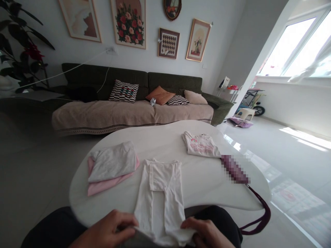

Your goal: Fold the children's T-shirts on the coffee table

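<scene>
White garment [174,203] overhangs the table's [201,184] six-o'clock edge, room toward three; left hand [110,229] and right hand [207,231] pinch its near end.

From your white garment [173,196], tabletop [156,142] runs free toward 12 o'clock; folded grey-and-pink clothes [112,163] block 10, printed T-shirt [203,146] 1.

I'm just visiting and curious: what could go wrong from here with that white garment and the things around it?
The white garment could slip or crease if the left hand or right hand loosens its grip on the near end.

The dark strap hangs past the table's edge, so a knee might catch it and perhaps drag the blurred maroon item.

The grey garment lies unevenly over the pink cloth; a bump might slide it off.
</scene>
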Demonstrator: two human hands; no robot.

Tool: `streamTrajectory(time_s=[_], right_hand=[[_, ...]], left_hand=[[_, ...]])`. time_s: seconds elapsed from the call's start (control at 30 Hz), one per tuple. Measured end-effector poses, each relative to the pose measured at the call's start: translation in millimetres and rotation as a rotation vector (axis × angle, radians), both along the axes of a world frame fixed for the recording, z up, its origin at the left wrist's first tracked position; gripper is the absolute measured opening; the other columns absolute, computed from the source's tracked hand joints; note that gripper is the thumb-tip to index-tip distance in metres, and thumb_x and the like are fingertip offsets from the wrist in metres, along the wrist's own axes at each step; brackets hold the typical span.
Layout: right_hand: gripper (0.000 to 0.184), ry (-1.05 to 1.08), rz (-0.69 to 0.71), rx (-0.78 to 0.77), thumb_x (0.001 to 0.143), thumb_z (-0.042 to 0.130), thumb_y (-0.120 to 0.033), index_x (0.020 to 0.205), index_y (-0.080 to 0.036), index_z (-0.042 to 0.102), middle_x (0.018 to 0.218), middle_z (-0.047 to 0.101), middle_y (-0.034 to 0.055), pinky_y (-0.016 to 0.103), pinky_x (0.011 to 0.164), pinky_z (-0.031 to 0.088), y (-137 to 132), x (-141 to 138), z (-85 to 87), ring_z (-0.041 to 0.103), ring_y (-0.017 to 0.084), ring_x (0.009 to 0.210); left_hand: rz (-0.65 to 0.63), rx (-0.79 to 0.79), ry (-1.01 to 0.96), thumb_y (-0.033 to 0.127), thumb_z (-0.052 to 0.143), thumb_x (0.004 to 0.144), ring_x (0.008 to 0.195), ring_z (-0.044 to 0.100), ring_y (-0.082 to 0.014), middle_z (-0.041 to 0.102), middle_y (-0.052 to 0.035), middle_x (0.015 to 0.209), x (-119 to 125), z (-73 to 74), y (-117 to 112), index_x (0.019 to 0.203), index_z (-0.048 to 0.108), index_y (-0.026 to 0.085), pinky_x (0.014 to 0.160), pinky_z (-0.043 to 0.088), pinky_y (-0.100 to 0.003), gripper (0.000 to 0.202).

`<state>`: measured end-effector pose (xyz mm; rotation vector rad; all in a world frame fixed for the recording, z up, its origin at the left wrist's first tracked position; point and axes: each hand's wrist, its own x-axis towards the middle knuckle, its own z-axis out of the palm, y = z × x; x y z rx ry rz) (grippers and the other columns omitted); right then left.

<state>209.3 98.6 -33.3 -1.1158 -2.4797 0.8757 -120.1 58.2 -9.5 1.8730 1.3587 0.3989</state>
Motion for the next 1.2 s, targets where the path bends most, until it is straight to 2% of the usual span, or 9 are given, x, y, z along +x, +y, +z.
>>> streamTrajectory(time_s=[0.13, 0.23, 0.33, 0.57, 0.7, 0.83, 0.93, 1.07, 1.2], right_hand=[[0.025, 0.090, -0.219, -0.004, 0.075, 0.037, -0.017, 0.088, -0.020, 0.059, 0.069, 0.059, -0.0021, 0.020, 0.060, 0.039, 76, -19, 18.2, 0.053, 0.012, 0.064], [0.019, 0.037, -0.330, -0.010, 0.070, 0.040, -0.012, 0.077, -0.016, 0.057, 0.063, 0.054, -0.0031, 0.018, 0.055, 0.034, 145, -42, -0.3, 0.048, 0.010, 0.060], [0.009, -0.019, -0.364, -0.035, 0.068, 0.046, -0.013, 0.067, -0.014, 0.055, 0.057, 0.051, -0.0033, 0.018, 0.051, 0.031, 187, -57, -28.3, 0.047, 0.009, 0.055], [0.009, -0.088, -0.440, -0.014, 0.073, 0.049, -0.018, 0.075, -0.016, 0.057, 0.063, 0.057, 0.0004, 0.019, 0.055, 0.034, 212, -53, -49.7, 0.052, 0.011, 0.060], [0.023, -0.134, -0.539, 0.063, 0.065, 0.055, -0.013, 0.088, -0.015, 0.058, 0.092, 0.060, 0.0095, 0.023, 0.065, 0.035, 214, -57, -54.1, 0.054, 0.018, 0.083], [0.017, -0.129, -0.561, 0.099, 0.062, 0.054, -0.010, 0.078, -0.014, 0.059, 0.077, 0.062, 0.0076, 0.024, 0.063, 0.036, 209, -60, -48.5, 0.056, 0.018, 0.073], [0.013, -0.040, -0.545, 0.194, 0.065, 0.053, -0.015, 0.077, -0.015, 0.058, 0.075, 0.061, 0.0051, 0.024, 0.064, 0.037, 208, -50, -18.0, 0.055, 0.016, 0.071], [0.018, 0.136, -0.538, 0.389, 0.074, 0.045, -0.022, 0.089, -0.018, 0.052, 0.089, 0.058, 0.0043, 0.027, 0.074, 0.039, 190, -28, 36.5, 0.052, 0.016, 0.083], [0.015, 0.302, -0.507, 0.616, 0.075, 0.043, -0.018, 0.087, -0.020, 0.051, 0.088, 0.056, 0.0045, 0.031, 0.078, 0.040, 142, -18, 39.8, 0.050, 0.018, 0.086]], left_hand=[[0.155, 0.091, -0.182, 0.045, 0.041, 0.080, 0.068, 0.048, -0.0120, 0.055, 0.0037, 0.072, 12, 2.9, 92, 0.075, 0.056, 0.018, 0.062, 0.037, -0.020, 0.031], [0.360, 0.087, -0.184, 0.046, 0.048, 0.070, 0.064, 0.045, -0.0127, 0.048, 0.0038, 0.062, 18, -26.4, 167, 0.066, 0.054, 0.016, 0.060, 0.035, -0.022, 0.030], [0.401, 0.033, -0.171, 0.043, 0.053, 0.064, 0.063, 0.047, -0.0139, 0.050, 0.0019, 0.061, 17, -54.1, 205, 0.066, 0.055, 0.014, 0.059, 0.036, -0.023, 0.030], [0.313, 0.002, -0.150, 0.036, 0.053, 0.065, 0.069, 0.054, -0.0137, 0.061, -0.0003, 0.075, -6, -60.9, 221, 0.092, 0.059, 0.014, 0.062, 0.040, -0.023, 0.036], [0.369, 0.086, -0.033, 0.024, 0.060, 0.058, 0.080, 0.054, -0.0176, 0.061, -0.0025, 0.078, 1, -70.4, 234, 0.075, 0.061, 0.016, 0.070, 0.039, -0.024, 0.020], [0.378, 0.125, 0.037, 0.018, 0.063, 0.053, 0.075, 0.056, -0.0194, 0.059, -0.0008, 0.064, 12, -72.4, 236, 0.061, 0.059, 0.016, 0.069, 0.039, -0.026, 0.009], [0.324, 0.188, 0.000, 0.022, 0.062, 0.057, 0.072, 0.056, -0.0182, 0.060, 0.0003, 0.060, 10, -46.1, 233, 0.061, 0.060, 0.016, 0.067, 0.040, -0.025, 0.008], [0.288, 0.356, -0.146, 0.034, 0.054, 0.070, 0.090, 0.056, -0.0166, 0.064, -0.0022, 0.093, 8, 9.3, 215, 0.089, 0.059, 0.017, 0.078, 0.041, -0.024, 0.026], [0.278, 0.499, -0.273, 0.032, 0.051, 0.075, 0.093, 0.057, -0.0162, 0.063, -0.0025, 0.095, 20, 25.3, 170, 0.092, 0.056, 0.019, 0.084, 0.041, -0.026, 0.022]])
